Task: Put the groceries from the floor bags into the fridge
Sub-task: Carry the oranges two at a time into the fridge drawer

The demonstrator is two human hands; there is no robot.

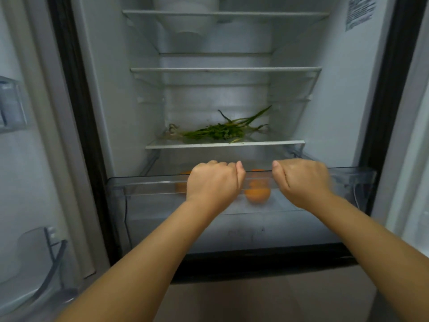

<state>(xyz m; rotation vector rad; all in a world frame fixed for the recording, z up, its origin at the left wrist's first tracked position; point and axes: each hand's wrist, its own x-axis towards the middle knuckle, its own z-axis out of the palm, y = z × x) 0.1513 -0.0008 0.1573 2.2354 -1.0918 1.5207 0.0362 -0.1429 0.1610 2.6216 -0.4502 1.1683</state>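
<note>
Both hands are on the front rim of the clear crisper drawer (pixel 144 182) at the bottom of the fridge (pixel 343 94). The left hand (pixel 214 182) and right hand (pixel 301 182) sit side by side with a small gap between them, fingers curled over the drawer's top edge and gripping it. The drawer is pulled partway out. Inside it, between and below the two hands, there's some round orange fruit (pixel 257 194), kinda blurry through the plastic. Just above the drawer, a bunch of green herbs (pixel 216 133) lies flat on the lowest glass shelf (pixel 225 144).
</note>
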